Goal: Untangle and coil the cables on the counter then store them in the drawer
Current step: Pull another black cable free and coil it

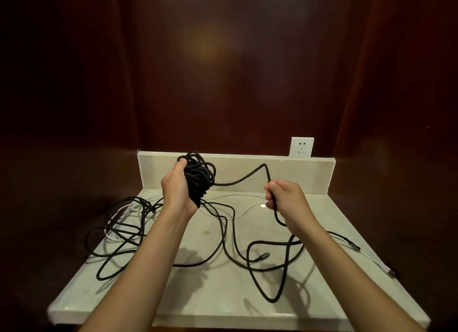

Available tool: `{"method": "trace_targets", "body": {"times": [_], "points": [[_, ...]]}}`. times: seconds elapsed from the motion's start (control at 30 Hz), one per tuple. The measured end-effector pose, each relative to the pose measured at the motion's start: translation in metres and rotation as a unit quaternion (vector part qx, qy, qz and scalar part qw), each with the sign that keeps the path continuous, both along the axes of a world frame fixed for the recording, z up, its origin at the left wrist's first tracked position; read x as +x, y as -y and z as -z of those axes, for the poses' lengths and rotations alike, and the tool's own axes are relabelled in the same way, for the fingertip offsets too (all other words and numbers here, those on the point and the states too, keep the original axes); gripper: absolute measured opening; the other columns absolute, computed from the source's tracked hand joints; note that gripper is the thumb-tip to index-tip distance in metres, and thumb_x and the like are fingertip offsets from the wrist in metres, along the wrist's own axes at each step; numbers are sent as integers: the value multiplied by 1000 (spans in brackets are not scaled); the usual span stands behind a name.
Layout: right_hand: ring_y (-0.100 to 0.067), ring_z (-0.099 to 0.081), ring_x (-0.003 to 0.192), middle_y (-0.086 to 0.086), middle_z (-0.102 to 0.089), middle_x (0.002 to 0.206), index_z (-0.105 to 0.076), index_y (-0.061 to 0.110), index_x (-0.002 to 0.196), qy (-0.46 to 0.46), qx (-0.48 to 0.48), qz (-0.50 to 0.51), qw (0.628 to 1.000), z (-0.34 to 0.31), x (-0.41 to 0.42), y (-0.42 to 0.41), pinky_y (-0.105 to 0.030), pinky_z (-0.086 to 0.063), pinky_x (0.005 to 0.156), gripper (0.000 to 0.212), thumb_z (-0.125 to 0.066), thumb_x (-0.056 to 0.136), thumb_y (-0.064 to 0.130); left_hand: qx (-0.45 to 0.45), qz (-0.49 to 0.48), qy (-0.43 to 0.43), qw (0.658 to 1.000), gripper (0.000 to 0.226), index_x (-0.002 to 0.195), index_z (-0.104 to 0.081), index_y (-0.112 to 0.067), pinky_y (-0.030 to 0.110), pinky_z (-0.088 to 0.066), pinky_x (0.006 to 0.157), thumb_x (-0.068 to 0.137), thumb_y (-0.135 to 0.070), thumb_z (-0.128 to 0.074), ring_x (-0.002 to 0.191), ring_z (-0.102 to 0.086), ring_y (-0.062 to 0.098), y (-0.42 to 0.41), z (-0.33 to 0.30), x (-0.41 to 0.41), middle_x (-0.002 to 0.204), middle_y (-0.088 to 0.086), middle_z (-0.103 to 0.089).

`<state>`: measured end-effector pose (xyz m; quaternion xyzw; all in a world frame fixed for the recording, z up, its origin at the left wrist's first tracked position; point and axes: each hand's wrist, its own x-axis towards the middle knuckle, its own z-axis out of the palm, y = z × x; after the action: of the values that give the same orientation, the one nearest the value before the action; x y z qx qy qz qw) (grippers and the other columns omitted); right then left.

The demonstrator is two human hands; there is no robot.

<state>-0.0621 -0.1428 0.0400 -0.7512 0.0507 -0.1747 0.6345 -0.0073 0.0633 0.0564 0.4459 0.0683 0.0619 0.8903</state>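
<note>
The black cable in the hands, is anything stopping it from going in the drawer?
No drawer shows here. The black cable runs from the left hand through the right hand into loose loops on the counter.

Two hands (176,186), one socket (302,147).

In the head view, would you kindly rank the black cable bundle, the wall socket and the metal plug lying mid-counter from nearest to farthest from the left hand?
1. Black cable bundle: gripped in the left hand.
2. Metal plug: mid-counter, lower right.
3. Wall socket: back wall, far right.
</note>
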Motion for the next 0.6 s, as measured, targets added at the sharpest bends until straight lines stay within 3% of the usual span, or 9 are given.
{"method": "trace_targets", "body": {"times": [0.13, 0.2, 0.33, 0.47, 0.6], "points": [[-9, -26, 46, 0, -35, 56, -60, 7, 80, -13, 71, -41, 997, -10, 0, 13, -19, -23, 40, 28, -41, 101, 7, 4, -15, 5, 1000, 17, 103, -67, -12, 39, -58, 68, 100, -25, -57, 65, -69, 23, -5, -6, 2, 88, 10, -71], [-8, -24, 45, 1, -32, 57, -58, 7, 88, -13, 42, -69, 997, -16, -4, 21, -20, -19, 40, 22, -44, 102, 14, 20, -35, 8, 999, 14, 98, -67, -13, 37, -59, 65, 100, -23, -58, 69, -71, 23, -8, -9, 3, 86, 9, -71], [-9, -24, 46, 7, -30, 54, -64, 30, 110, 75, -172, -80, 979, -23, -13, 24, -19, -24, 44, 14, -59, 98, 26, 59, -38, 8, 997, 12, 95, -67, -13, 42, -60, 75, 99, -22, -60, 83, -72, 28, -9, -13, 1, 94, 11, -71], [-11, -28, 49, -2, -36, 56, -63, 38, 119, 164, -176, -64, 969, -22, -11, 24, -24, -27, 49, 29, -56, 100, 18, 104, -20, 10, 994, 14, 96, -69, -11, 46, -61, 76, 98, -24, -61, 84, -72, 31, -8, -11, 1, 96, 13, -72], [2, -53, 57, 19, -62, 67, -70, 27, 117, 185, -152, 3, 971, -19, -8, 26, -10, -39, 56, 30, -52, 100, 9, 121, -6, 17, 992, 16, 94, -68, -10, 49, -61, 75, 99, -22, -59, 81, -70, 32, -5, -9, 0, 92, 14, -70]]}}
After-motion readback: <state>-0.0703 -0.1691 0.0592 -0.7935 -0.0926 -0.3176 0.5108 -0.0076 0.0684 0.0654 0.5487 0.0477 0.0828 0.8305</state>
